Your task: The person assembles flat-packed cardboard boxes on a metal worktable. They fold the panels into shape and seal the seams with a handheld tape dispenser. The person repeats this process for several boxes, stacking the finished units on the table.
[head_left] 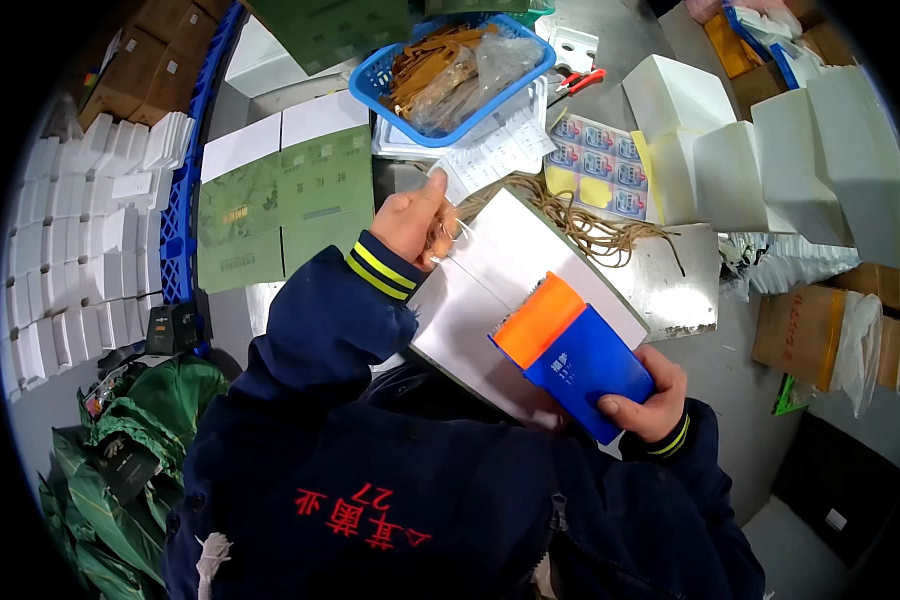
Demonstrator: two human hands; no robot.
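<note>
My right hand (pixel 650 395) grips a blue and orange tape dispenser (pixel 590 365) by its blue end. The dispenser is tilted over a box (pixel 490 285) with white flaps and green edges, and its orange end reaches toward the middle of the flaps. Over the box's far left corner my left hand (pixel 415 225) is closed, thumb up. Something clear glints at its fingertips, too small to name. Just behind the left thumb is a printed paper slip (pixel 495 155); I cannot tell whether the thumb touches it.
A blue basket (pixel 450 135) holds brown strips and clear plastic. Beside it lie red-handled pliers (pixel 577 82), a sticker sheet (pixel 598 165) and brown cord (pixel 600 235). Green flattened cartons (pixel 285 195) lie left. White foam boxes (pixel 740 165) stand right; white boxes (pixel 80 250) are stacked far left.
</note>
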